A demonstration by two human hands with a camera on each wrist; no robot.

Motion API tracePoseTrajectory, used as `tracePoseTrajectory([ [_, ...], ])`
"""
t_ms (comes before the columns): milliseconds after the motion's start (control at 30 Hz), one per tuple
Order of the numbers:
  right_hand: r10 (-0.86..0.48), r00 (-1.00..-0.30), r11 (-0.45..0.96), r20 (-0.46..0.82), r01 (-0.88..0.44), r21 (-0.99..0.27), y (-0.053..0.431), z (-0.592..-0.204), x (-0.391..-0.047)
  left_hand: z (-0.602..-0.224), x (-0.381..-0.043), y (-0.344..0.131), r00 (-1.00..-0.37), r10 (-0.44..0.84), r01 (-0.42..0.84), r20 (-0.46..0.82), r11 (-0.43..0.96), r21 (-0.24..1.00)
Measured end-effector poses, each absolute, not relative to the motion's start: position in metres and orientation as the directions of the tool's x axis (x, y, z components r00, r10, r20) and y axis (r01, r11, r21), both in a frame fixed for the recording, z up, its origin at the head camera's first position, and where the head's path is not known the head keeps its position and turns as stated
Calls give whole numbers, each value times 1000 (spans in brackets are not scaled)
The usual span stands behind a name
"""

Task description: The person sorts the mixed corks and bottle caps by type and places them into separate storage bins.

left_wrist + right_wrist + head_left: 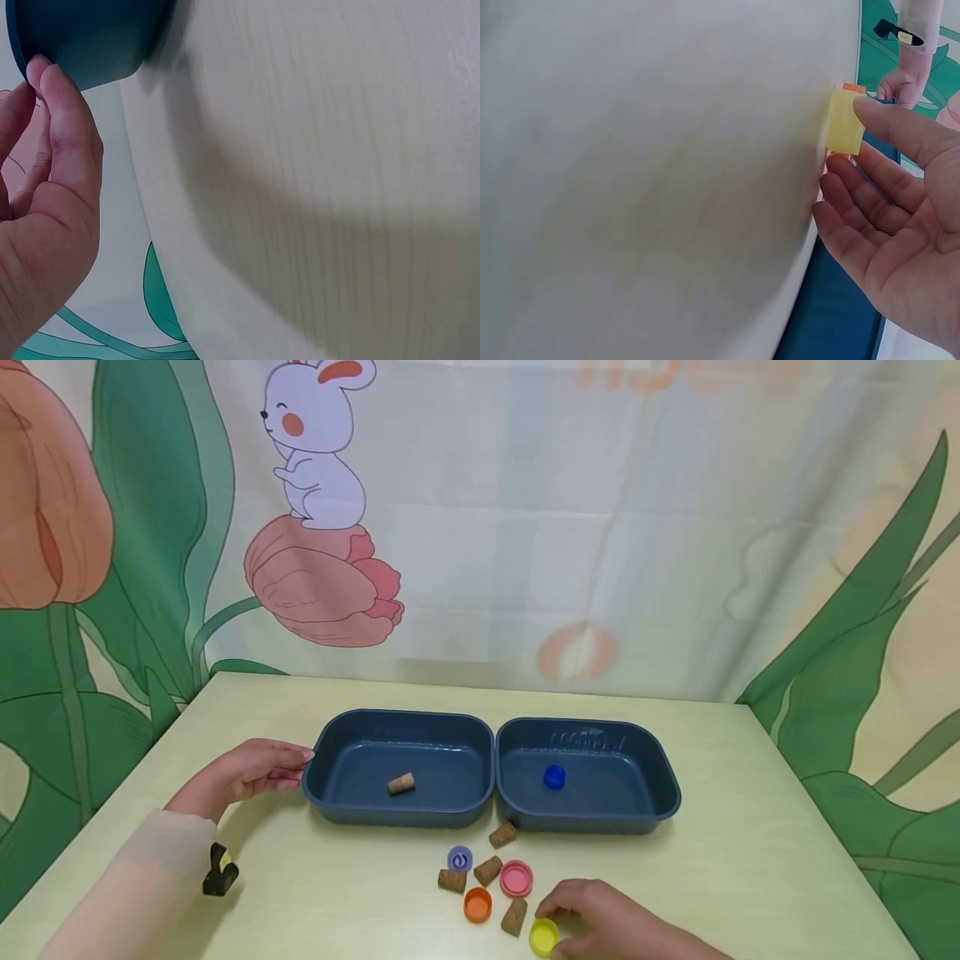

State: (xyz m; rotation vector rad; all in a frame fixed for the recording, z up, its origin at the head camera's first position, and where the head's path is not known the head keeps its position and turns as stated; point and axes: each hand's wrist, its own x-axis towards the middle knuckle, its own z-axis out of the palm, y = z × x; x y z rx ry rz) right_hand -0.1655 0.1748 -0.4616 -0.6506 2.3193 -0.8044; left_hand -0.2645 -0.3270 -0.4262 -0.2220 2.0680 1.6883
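Left hand (258, 768) pinched the left tray (397, 817) at its left end. Right hand (607, 920) had the yellow cap (543, 937) between thumb and finger, low over the table (337, 902), near a cork (513, 917). Three more corks (452, 881) plus purple cap (460, 859), pink cap (516, 878), orange cap (477, 904) lay nearby. Left tray held one light cork (401, 784); right tray (588, 822), a blue cap (554, 777).

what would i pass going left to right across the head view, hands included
Left hand → cork inside the left tray → orange cap → pink cap → yellow cap → right hand.
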Motion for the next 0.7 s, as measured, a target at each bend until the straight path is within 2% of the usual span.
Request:
tracePoseTrajectory([
  [200, -634, -690, 660, -349, -247, -710, 191, -513, -186, -427, -265, -326, -883, 157, -402, -443, 238, 884],
  [267, -622, -693, 671, -364, -233, -704, 190, -511, -186, -427, -265, -325, -883, 157, -401, -442, 239, 885],
  [500, -567, -720, 720, -401, -195, -666, 174, -452, -164, -426, -265, -324, -882, 156, -403, -444, 237, 884],
  [700, -561, -734, 720, -383, -204, -664, 174, -432, -161, -426, -264, -326, -885, 163, -393, -435, 238, 888],
])
